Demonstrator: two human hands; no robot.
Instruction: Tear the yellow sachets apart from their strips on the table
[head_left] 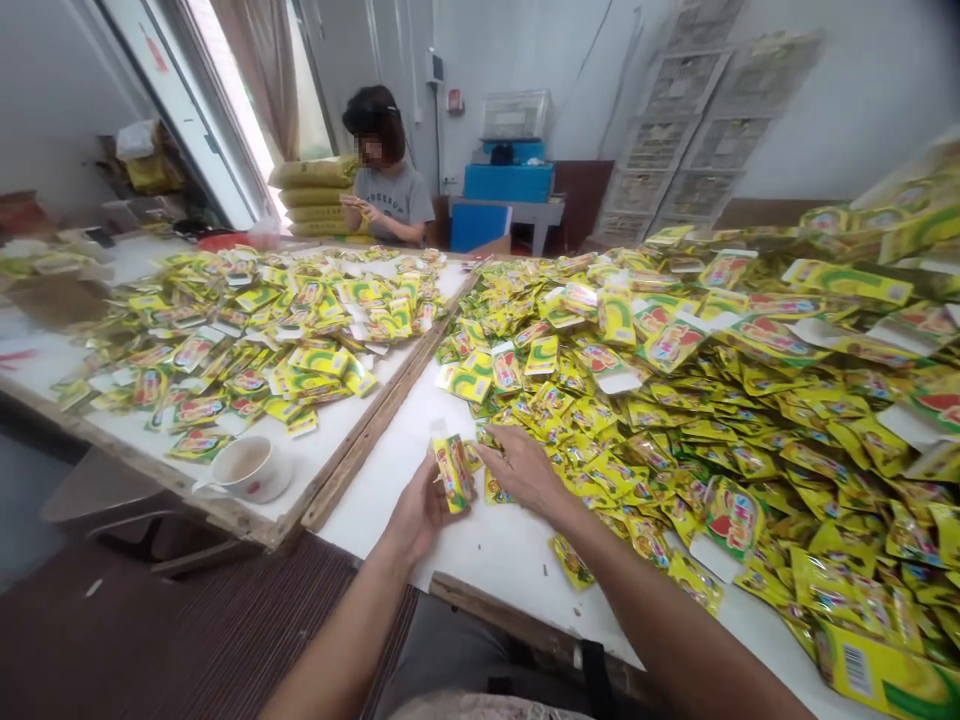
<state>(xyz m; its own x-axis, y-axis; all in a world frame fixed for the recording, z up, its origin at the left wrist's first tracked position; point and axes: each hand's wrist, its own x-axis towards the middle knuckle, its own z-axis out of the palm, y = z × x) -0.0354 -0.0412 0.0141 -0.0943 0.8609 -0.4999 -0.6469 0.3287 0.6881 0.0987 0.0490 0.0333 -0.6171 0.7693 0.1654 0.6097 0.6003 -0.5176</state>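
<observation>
My left hand (421,508) is closed around a small stack of yellow sachets (454,470), held upright just above the white table (495,545). My right hand (521,467) lies with fingers spread on the near edge of a big heap of yellow-green sachets (720,400), touching loose packets there. One single sachet (571,561) lies apart on the bare table near my right forearm.
A second table (330,440) to the left carries another spread of sachets (255,340) and a white cup on a saucer (246,466) near its front edge. A person (386,180) sits at the far end handling packets. Stacked sacks, blue boxes and white racks stand behind.
</observation>
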